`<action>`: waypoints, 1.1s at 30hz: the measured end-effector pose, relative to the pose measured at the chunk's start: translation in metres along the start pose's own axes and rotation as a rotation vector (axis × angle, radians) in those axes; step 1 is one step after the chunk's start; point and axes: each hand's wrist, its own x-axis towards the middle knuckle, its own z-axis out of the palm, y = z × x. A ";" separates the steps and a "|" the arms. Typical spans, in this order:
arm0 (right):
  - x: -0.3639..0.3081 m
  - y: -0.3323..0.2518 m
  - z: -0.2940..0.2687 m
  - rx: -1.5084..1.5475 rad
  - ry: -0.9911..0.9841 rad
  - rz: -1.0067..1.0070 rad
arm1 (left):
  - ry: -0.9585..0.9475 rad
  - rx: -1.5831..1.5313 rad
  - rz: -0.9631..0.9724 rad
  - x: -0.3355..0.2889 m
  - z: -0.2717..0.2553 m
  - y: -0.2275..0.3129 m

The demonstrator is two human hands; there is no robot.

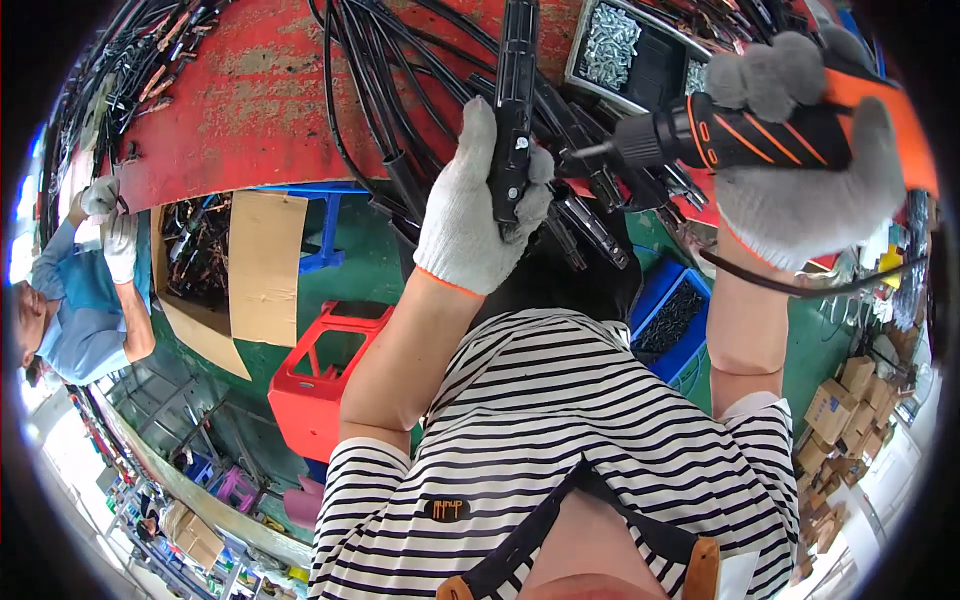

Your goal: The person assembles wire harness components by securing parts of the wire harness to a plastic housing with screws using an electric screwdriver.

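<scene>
My left hand, in a white knitted glove, is wrapped round a long black plastic housing. The housing stands lengthwise away from me, and silver screws show in its near end. In my right hand, also gloved with grey-coated fingers, is an orange and black power screwdriver. Its bit points left toward the housing's near end, apart from the screws there. Beyond and beside my left hand, more black housings and black cables lie bunched at the table edge.
A tray of silver screws sits on the worn red table. Below are a blue bin of small black parts, a red stool and an open cardboard box. Another person works at the left.
</scene>
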 end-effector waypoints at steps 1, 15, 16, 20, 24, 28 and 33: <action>-0.002 0.001 0.002 0.004 0.005 -0.004 | 0.002 0.006 -0.002 0.001 0.000 -0.001; -0.003 0.020 0.004 0.005 -0.097 -0.064 | 0.025 0.021 0.010 0.002 -0.003 -0.002; -0.002 0.021 0.003 0.033 -0.122 -0.061 | 0.023 0.019 0.010 0.002 -0.003 -0.002; -0.004 0.025 0.008 -0.002 -0.087 -0.063 | 0.047 0.051 0.030 0.000 -0.004 0.000; 0.000 0.019 0.007 -0.062 -0.113 -0.068 | 0.038 0.024 0.010 0.000 0.004 0.001; 0.001 0.031 0.011 -0.083 -0.096 -0.080 | 0.057 -0.010 0.028 -0.002 0.001 0.002; 0.013 0.030 0.020 -0.192 -0.429 -0.076 | 0.039 -0.022 -0.006 0.001 -0.003 -0.002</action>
